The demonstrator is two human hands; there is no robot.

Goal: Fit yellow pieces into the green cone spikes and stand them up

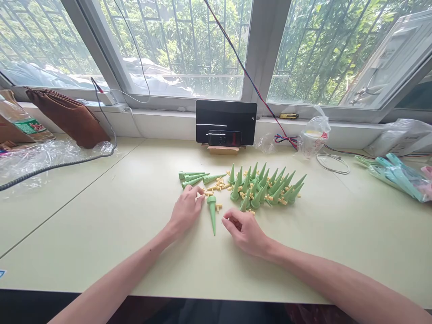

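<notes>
- L hand: by loose spikes & yellow taps, fingers bent; can't tell if gripping anything.
- R hand: fingers curled, thumb nr index, just below front of standing spikes; can't tell if anything's pinched.
- Green spike: flat on table betw. the hands, tip twd person, yellow tap at its R side.
- Standing spikes: tips up, grouped R of taps.
- Phone: in front of tablet, nr window.
</notes>
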